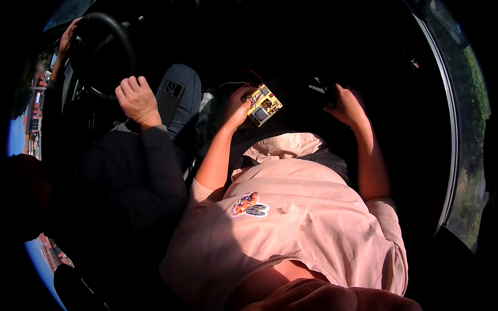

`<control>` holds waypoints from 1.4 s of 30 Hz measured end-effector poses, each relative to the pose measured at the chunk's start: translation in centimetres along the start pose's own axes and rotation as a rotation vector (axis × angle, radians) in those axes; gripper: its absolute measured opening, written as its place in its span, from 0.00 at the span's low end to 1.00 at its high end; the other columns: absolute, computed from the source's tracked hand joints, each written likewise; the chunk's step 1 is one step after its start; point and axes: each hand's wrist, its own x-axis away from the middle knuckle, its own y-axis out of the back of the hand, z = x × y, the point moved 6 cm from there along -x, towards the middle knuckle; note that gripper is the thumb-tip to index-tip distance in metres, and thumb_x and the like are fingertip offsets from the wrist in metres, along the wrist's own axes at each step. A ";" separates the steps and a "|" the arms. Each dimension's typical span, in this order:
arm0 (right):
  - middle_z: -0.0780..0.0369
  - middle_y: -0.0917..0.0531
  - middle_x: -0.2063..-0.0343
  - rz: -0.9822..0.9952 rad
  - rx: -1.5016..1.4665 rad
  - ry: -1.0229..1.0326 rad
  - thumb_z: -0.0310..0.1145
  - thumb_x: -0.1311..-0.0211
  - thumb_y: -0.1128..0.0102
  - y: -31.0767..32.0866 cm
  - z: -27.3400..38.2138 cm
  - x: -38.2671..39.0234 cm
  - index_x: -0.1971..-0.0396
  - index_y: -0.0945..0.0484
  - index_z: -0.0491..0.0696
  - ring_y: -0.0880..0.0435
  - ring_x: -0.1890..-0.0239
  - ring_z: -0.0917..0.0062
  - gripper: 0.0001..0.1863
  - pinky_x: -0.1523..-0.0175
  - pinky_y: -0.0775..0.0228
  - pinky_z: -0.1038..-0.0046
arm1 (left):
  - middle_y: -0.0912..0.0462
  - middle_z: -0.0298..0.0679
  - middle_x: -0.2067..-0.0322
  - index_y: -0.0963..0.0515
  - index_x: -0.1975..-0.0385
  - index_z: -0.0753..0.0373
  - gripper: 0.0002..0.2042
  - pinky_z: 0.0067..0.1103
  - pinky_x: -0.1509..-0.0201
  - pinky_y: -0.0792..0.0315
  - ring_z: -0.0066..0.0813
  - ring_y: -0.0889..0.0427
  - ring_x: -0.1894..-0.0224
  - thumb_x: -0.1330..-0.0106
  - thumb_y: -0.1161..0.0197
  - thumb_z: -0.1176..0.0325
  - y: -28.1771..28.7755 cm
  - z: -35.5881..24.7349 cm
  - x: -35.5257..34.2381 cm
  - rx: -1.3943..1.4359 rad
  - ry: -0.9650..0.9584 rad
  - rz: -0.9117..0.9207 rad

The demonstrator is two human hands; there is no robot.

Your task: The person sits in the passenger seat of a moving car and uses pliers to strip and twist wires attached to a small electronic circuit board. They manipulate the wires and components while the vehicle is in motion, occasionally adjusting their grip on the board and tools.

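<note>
I sit in a car's passenger seat in a pale pink shirt [290,223]. My left hand [237,108] grips a small yellow circuit board [264,104] with thin wires, held above my lap. My right hand [346,106] is closed around a small dark object [320,89] in the shadow ahead; what that object is cannot be made out.
To my left another person in dark sleeves holds the steering wheel [109,31] with both hands, one hand [137,101] at its lower rim. A dark phone [171,101] rests on that person's blue-clad leg. The car door and window [467,135] run along my right.
</note>
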 end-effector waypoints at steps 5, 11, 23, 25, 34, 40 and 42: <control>0.50 0.29 0.48 -0.021 0.532 -0.031 0.53 0.59 0.32 -1.0 -2.0 -0.2 0.48 0.32 0.43 0.31 0.46 0.57 0.40 0.45 0.37 0.55 | 0.21 0.43 0.57 0.27 0.53 0.66 0.15 0.24 0.49 0.31 0.33 0.22 0.52 0.41 0.43 0.75 0.7 0.5 0.3 -0.138 0.030 -0.048; 0.51 0.27 0.49 -0.018 0.439 0.100 0.51 0.51 0.37 0.0 2.1 0.3 0.50 0.29 0.42 0.29 0.47 0.58 0.34 0.47 0.35 0.56 | 0.23 0.45 0.54 0.27 0.51 0.63 0.18 0.28 0.48 0.30 0.37 0.24 0.50 0.43 0.38 0.71 0.7 -2.4 0.8 -0.344 -0.044 -0.090; 0.53 0.20 0.63 -0.267 -0.336 0.399 0.30 0.43 0.43 -3.6 12.8 -6.6 0.52 0.27 0.40 0.19 0.62 0.64 0.19 0.57 0.28 0.70 | 0.23 0.45 0.55 0.26 0.54 0.64 0.17 0.28 0.47 0.30 0.40 0.23 0.51 0.46 0.42 0.76 -0.7 -4.4 -0.3 -0.463 -0.293 -0.121; 0.54 0.18 0.67 -0.172 -0.454 0.274 0.29 0.43 0.43 -3.5 12.7 -6.0 0.52 0.27 0.39 0.18 0.65 0.66 0.18 0.59 0.27 0.72 | 0.23 0.45 0.55 0.26 0.54 0.65 0.16 0.26 0.48 0.29 0.38 0.22 0.52 0.45 0.43 0.77 -1.8 -5.8 -0.1 -0.407 -0.287 -0.069; 0.61 0.18 0.71 -0.072 -0.888 0.251 0.27 0.36 0.47 -4.1 10.5 -6.1 0.62 0.23 0.36 0.20 0.68 0.83 0.10 0.61 0.27 0.80 | 0.22 0.38 0.62 0.27 0.56 0.67 0.14 0.17 0.56 0.28 0.20 0.23 0.61 0.41 0.37 0.76 -1.5 -6.0 -0.4 -0.039 -0.123 -0.232; 0.54 0.17 0.69 -0.149 -0.780 0.354 0.25 0.44 0.43 -3.2 12.2 -4.9 0.63 0.20 0.39 0.17 0.67 0.72 0.09 0.61 0.26 0.75 | 0.21 0.34 0.67 0.25 0.62 0.68 0.08 0.15 0.60 0.27 0.19 0.21 0.65 0.41 0.38 0.79 -1.5 -9.3 0.0 -0.111 -0.147 -0.100; 0.54 0.17 0.69 -0.219 -0.753 0.383 0.23 0.45 0.44 -3.3 11.6 -4.9 0.63 0.20 0.39 0.16 0.66 0.71 0.10 0.60 0.26 0.73 | 0.25 0.37 0.62 0.25 0.63 0.70 0.10 0.18 0.53 0.26 0.24 0.21 0.59 0.44 0.37 0.80 -2.3 -10.6 0.5 -0.081 -0.150 -0.049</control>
